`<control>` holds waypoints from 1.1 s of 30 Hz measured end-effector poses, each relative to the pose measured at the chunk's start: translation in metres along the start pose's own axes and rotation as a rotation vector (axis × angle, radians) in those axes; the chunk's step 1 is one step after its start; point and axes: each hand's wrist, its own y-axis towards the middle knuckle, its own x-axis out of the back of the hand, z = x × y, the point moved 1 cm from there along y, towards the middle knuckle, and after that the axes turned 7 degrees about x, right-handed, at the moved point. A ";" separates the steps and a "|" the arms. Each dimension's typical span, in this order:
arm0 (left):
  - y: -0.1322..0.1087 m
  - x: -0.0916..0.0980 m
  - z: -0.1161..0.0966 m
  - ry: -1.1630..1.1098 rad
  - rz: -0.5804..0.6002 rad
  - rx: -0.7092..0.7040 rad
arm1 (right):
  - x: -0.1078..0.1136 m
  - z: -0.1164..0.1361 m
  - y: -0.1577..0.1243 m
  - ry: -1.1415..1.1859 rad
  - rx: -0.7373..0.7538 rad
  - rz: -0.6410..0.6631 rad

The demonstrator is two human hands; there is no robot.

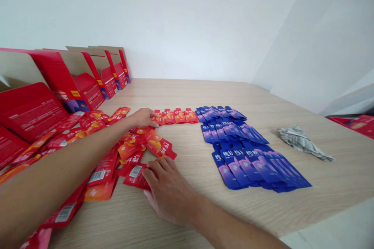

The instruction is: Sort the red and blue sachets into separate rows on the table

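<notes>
My left hand (143, 117) reaches forward over a loose heap of red sachets (117, 151) and its fingertips rest on the left end of a short row of red sachets (175, 116) laid side by side. The fingers are curled on that end sachet. My right hand (166, 190) lies flat near the front, fingers stretched and pressing on a red sachet (134, 176) at the heap's edge. Three overlapping rows of blue sachets (245, 148) lie to the right of both hands.
Several open red cardboard boxes (73, 81) stand along the left side of the wooden table (204, 93). A crumpled silver wrapper (304, 142) lies at the right. More red packaging (356, 122) sits beyond the table's right edge. White walls surround.
</notes>
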 end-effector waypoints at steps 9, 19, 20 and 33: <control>0.007 -0.006 0.001 -0.003 -0.013 0.031 | -0.003 0.000 -0.001 -0.006 0.006 -0.022; 0.001 0.014 0.036 -0.073 0.179 0.004 | -0.002 -0.002 -0.001 0.011 0.004 -0.017; 0.000 0.016 0.040 -0.079 0.225 -0.016 | -0.002 -0.001 -0.001 0.014 0.005 -0.019; -0.010 0.016 0.055 -0.222 0.350 -0.101 | -0.001 0.000 -0.001 0.036 -0.007 -0.012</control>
